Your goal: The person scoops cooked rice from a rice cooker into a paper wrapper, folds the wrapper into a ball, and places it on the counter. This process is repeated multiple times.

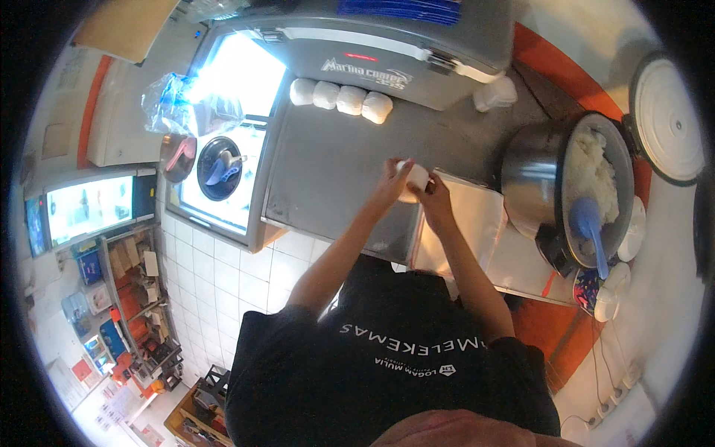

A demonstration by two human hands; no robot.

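Observation:
Both hands hold one white wrapped bundle [413,177] between them, over the grey worktop [329,162]. My left hand [393,177] grips its left side, and my right hand [437,195] has its fingers on the right side. Below and to the right of them lies a stack of clear plastic sheets [466,223]. Several similar white bundles [350,100] stand in a row against the grey cooler. At the right, a large pot [530,173] holds cooked rice [593,167], with a blue rice paddle [590,223] resting in it.
A grey cooler [368,70] spans the worktop's back. The pot's round lid [667,120] stands open at the far right. Left of the worktop, a black bowl [219,169] with utensils and a clear plastic bag [179,106] rest on a lit glass-topped case. Another white bundle [494,94] sits near the cooler's right end.

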